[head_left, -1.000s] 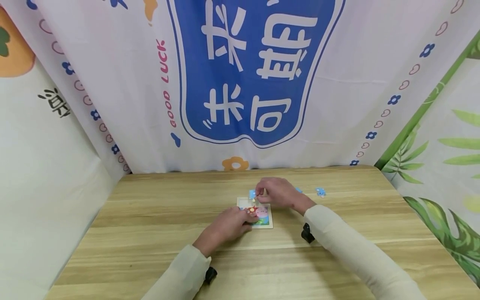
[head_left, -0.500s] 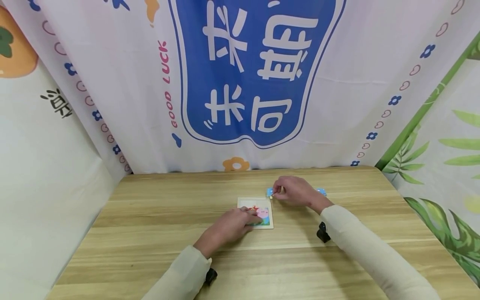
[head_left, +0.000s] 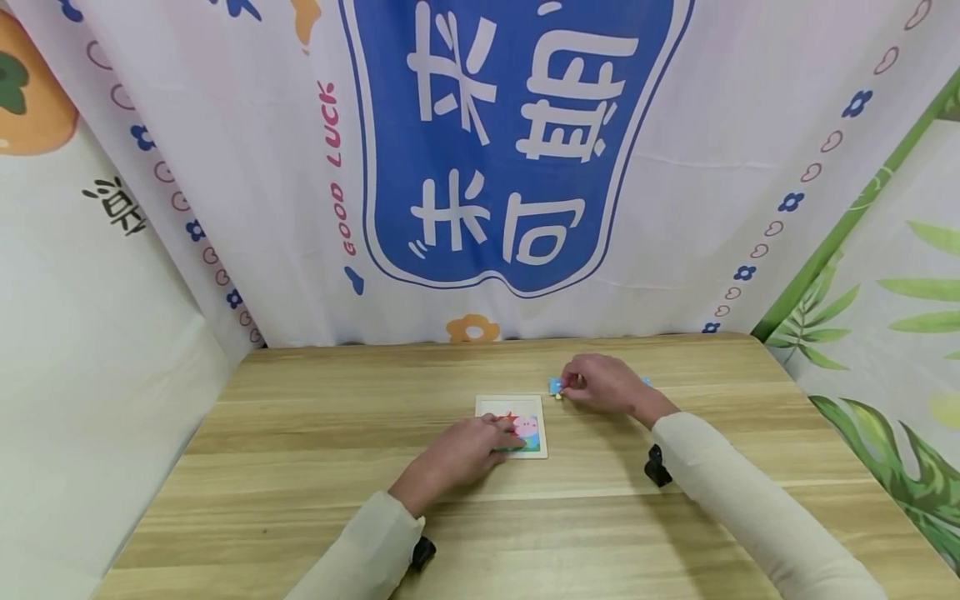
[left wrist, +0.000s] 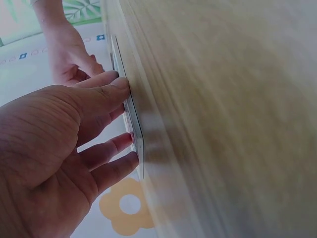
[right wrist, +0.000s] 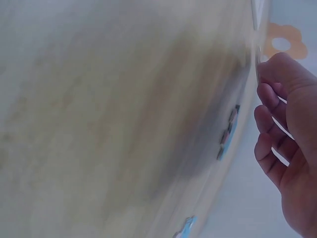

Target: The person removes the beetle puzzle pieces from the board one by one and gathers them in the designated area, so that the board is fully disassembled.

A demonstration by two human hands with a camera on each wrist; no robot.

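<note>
A small jigsaw puzzle in a pale frame (head_left: 544,427) lies on the table, its lower part filled with a pink cartoon pig picture and its upper part bare backing. Across its lower left my left hand (head_left: 468,442) rests, fingers spread on the picture; the left wrist view has the thumb touching the puzzle's edge (left wrist: 138,141). Right of the frame, my right hand (head_left: 606,385) pinches a blue puzzle piece (head_left: 555,386) between thumb and index finger. In the right wrist view that piece is nearly edge-on, the other fingers (right wrist: 270,158) loosely curled.
More loose blue pieces (right wrist: 229,134) lie on the wooden table (head_left: 337,433) beneath and beyond my right hand; one blue piece (head_left: 647,381) peeks out behind its wrist. A printed curtain (head_left: 300,308) hangs along the table's back edge.
My right hand has carried the blue piece from over the frame's upper part to the right, off the frame. The left hand has stayed on the puzzle.
</note>
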